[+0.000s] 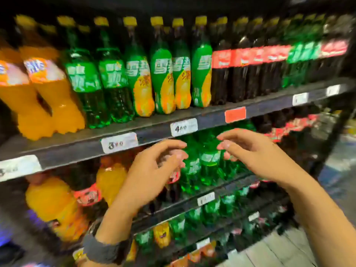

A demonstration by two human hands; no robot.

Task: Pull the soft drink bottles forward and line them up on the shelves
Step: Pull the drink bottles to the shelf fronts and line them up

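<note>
Soft drink bottles stand in rows on dark shelves. On the upper shelf [154, 130] are orange bottles [48, 93], green bottles [161, 74] and dark cola bottles [240, 74], all near the front edge. Below it stand green bottles [209, 160], with orange bottles [54, 205] to their left. My left hand [154, 168] and my right hand [248, 149] hover in front of the second shelf's green bottles, fingers loosely curled, holding nothing. The frame is blurred by motion.
Price tags [184, 127] and a red tag [235, 114] sit on the upper shelf's front rail. Two lower shelves [212, 226] hold more green and orange bottles. A tiled floor [279, 251] shows at the bottom right. A dark band circles my left wrist [104, 249].
</note>
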